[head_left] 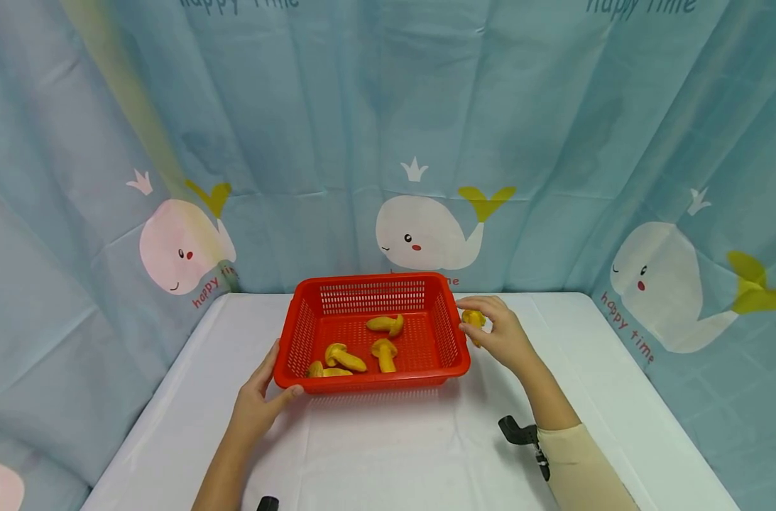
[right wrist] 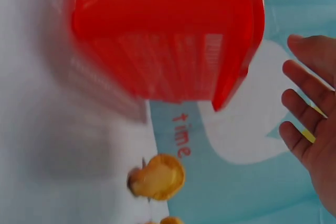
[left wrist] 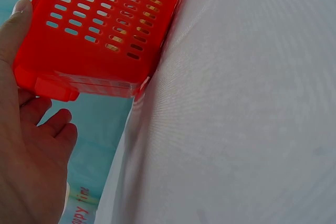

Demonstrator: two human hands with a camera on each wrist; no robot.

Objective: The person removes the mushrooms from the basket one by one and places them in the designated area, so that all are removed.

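A red plastic basket [head_left: 368, 385] with slotted walls stands on the white table, holding several yellow mushrooms [head_left: 347, 358]. My left hand [head_left: 255, 404] grips its front left corner. In the left wrist view the thumb lies on the rim and the fingers curl below the lip. Just off the basket's right side is my right hand [head_left: 499, 333], fingers spread and holding nothing in the right wrist view. Behind that hand, on the table, is a yellow mushroom [right wrist: 165, 177]; part of another mushroom [right wrist: 172, 220] shows at the bottom edge of the right wrist view.
A blue curtain [head_left: 336, 142] printed with whales hangs behind and along both sides of the white table [head_left: 388, 447]. A black strap mount [head_left: 518, 431] sits on the right wrist, and the tip of another black piece [head_left: 268, 504] shows near the left forearm.
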